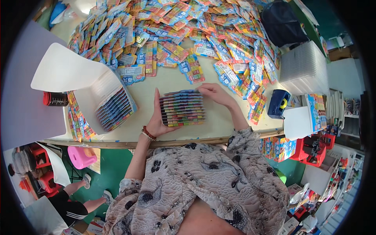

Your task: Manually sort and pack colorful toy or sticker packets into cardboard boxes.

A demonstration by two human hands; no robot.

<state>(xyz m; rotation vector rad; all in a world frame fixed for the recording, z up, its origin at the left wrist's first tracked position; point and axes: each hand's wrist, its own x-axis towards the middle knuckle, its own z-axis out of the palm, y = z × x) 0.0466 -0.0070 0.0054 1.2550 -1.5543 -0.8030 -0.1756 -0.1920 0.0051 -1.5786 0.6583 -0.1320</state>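
Note:
A stack of colourful blister cards (183, 108) lies fanned on the table (164, 82) in front of me. My left hand (157, 119) presses flat against the stack's left side, palm toward it, with a beaded bracelet on the wrist. My right hand (213, 92) rests on the stack's upper right corner, fingers curled over the top card. Beyond the hands a large heap of loose blister cards (184, 31) covers the far half of the table.
An open white box (103, 96) holding rows of cards stands at the left, with a dark can (55, 98) beside it. At the right are a blue tape dispenser (279, 103), stacked clear trays (303, 70) and another white box (303, 119). A pink stool (81, 156) and another person's legs (78, 199) are below left.

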